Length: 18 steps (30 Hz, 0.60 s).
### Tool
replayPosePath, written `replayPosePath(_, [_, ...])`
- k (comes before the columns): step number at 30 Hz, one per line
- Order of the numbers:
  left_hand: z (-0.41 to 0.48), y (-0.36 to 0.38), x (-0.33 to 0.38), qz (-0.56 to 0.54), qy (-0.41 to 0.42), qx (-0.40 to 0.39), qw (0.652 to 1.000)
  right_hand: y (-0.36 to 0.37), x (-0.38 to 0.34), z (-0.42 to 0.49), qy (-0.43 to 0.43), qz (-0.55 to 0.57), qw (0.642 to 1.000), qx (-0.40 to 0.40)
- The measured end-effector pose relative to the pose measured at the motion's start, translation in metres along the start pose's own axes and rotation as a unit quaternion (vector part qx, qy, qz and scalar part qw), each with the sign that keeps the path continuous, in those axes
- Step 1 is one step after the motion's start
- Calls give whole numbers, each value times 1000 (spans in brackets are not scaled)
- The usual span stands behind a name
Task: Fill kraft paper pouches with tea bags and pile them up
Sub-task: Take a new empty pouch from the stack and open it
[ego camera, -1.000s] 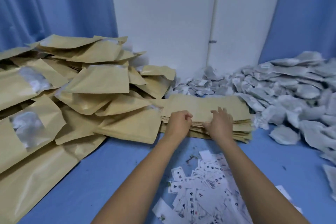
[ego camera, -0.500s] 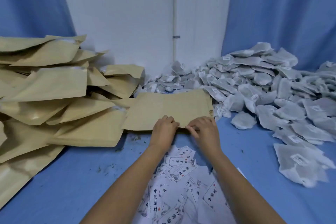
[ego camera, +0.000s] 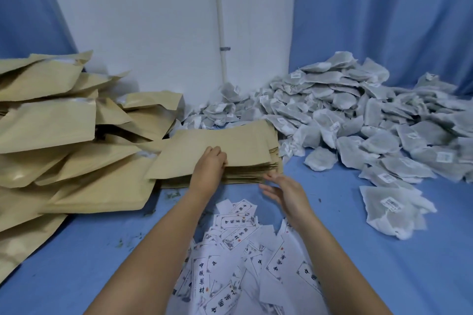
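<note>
Now the left hand (ego camera: 208,169) curls over the near edge of the top flat tan kraft paper pouch (ego camera: 204,153), gripping it. The pouch sits skewed toward 9 o'clock on the neat stack of empty matte kraft pouches (ego camera: 266,166) at 12 o'clock. The right hand (ego camera: 284,190) is spread and loose, holding nothing, its fingertips close by the stack's near edge; whether they touch it I cannot tell. Half a second ago both hands pinched that edge side by side.

Puffy filled kraft pouches with creased corners (ego camera: 64,135) heap up from 8 to 10 o'clock. Soft white mesh tea bags with small tags (ego camera: 358,120) sprawl from 1 to 3 o'clock. Small white printed paper labels (ego camera: 238,250) lie scattered at 6 o'clock between the forearms. Bare stretches of the blue cloth surface (ego camera: 384,250) lie at 4 and 7 o'clock.
</note>
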<state>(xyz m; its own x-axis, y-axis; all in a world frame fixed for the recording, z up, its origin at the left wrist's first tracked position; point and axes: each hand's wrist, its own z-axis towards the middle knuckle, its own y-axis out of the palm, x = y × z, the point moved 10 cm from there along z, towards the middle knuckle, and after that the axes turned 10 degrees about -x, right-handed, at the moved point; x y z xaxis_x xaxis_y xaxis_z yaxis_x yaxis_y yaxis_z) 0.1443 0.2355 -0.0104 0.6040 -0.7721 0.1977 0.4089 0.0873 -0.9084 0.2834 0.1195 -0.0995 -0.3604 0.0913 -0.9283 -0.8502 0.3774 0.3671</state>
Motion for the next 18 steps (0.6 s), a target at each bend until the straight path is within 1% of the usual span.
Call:
replayPosePath(3, [31, 17, -12, 7, -20, -39, 999, -8, 5, 4, 2, 18, 1000, -11])
replayPosePath(5, [41, 29, -14, -17, -36, -57, 998, -17, 7, 7, 3, 49, 999, -3])
replayPosePath(7, [43, 28, -12, -20, -42, -33, 998, -24, 11, 10, 11, 83, 996, 8])
replayPosePath(8, [41, 24, -8, 5, -31, -14, 999, -25, 12, 10, 15, 101, 995, 9])
replayPosePath(9, [34, 19, -2, 27, -9, 8, 1000, -25, 11, 11, 15, 121, 993, 8])
replayPosePath(11, [12, 14, 14, -4, 36, 18, 999, -20, 7, 10, 16, 187, 982, -11])
replayPosePath(12, [-3, 17, 30, -5, 84, 12, 996, -17, 3, 9, 17, 220, 975, -30])
replayPosePath(13, [-22, 19, 48, 19, 134, 7, 991, -15, -1, 8, 18, 240, 969, -50])
replayPosePath(14, [-41, 22, 61, 15, 162, -7, 987, -15, -5, 6, 21, 238, 969, -67])
replayPosePath(15, [-58, 27, 68, 1, 170, -40, 985, -14, -7, 3, 29, 224, 971, -77])
replayPosePath(17, [-89, 33, 85, 30, 234, -80, 969, -21, -3, -1, 49, 161, 984, -56])
replayPosePath(18, [-99, 33, 91, 21, 257, -99, 961, -27, -1, -3, 51, 129, 990, -34])
